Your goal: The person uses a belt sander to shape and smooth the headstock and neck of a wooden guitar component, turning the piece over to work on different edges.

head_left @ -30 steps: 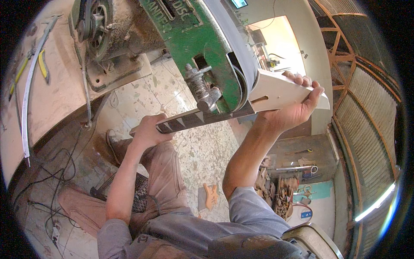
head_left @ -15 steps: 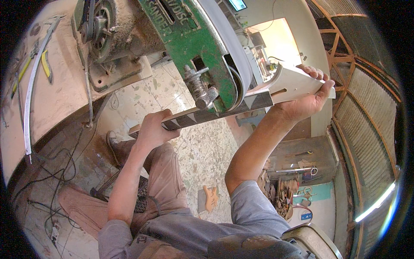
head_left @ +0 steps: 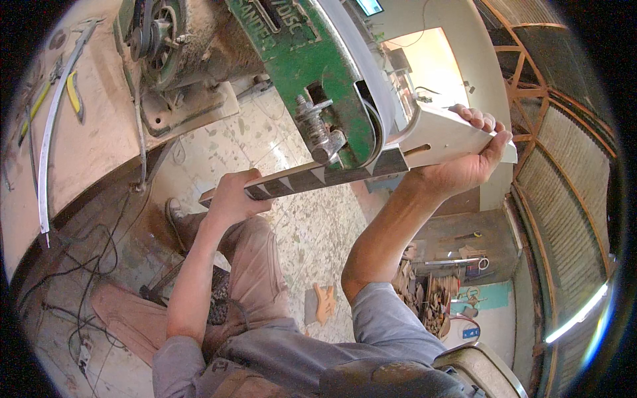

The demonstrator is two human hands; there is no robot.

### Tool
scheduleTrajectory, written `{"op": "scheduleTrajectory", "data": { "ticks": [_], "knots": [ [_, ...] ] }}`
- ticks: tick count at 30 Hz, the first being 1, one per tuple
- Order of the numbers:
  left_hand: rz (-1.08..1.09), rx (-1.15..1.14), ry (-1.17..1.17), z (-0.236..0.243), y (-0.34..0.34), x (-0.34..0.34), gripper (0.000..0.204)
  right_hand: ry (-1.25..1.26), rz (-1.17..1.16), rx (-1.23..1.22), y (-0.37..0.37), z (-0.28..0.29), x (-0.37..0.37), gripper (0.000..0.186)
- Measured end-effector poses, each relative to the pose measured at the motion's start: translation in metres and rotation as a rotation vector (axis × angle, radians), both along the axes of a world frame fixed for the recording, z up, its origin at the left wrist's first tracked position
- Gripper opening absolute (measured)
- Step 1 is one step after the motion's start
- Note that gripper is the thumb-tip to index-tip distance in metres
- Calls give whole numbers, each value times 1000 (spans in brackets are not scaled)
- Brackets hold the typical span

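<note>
An unfinished electric guitar is held across the front of me, under the rounded end of a green belt sander. Its dark fingerboard has pale triangular inlays, and the pale body is at the right. My left hand is closed around the far left part of the neck. At the other end, my right hand grips the body's edge, thumb on one side and fingers over the other. The neck near the body lies against the sander's light belt; the exact contact is hidden.
A dusty workbench at the left carries yellow-handled pliers and a long metal strip. Black cables lie on the floor below. A cut wooden piece rests on the floor, and wood scraps fill a shelf.
The guitar has slid a little to the left relative to the sander's end, with both hands still on it. The sander sits slightly further right and lower in the view.
</note>
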State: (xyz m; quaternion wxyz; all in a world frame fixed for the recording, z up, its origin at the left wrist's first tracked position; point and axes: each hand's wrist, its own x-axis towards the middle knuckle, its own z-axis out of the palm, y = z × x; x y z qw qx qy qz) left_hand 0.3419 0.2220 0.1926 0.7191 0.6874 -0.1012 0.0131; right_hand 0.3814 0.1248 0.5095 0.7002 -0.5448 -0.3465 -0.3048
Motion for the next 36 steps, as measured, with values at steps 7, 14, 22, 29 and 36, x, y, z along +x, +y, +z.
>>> {"op": "scheduleTrajectory", "data": {
  "ticks": [7, 14, 22, 29, 36],
  "knots": [
    [16, 28, 43, 15, 3, -5, 42, -6, -62, 1, 7, -1, -3, 24],
    [29, 33, 19, 14, 0, -5, 42, 8, -32, 28, 4, -3, -2, 25],
    [5, 43, 68, -1, -5, -1, 56, 3, -60, 5, 8, -8, -5, 26],
    [-62, 29, 85, -18, -14, 2, 62, 63, -6, 37, 7, -14, -6, 28],
    [-44, 18, 78, -12, -10, -1, 60, 50, -48, 19, 7, -17, -8, 29]
  ]
}}
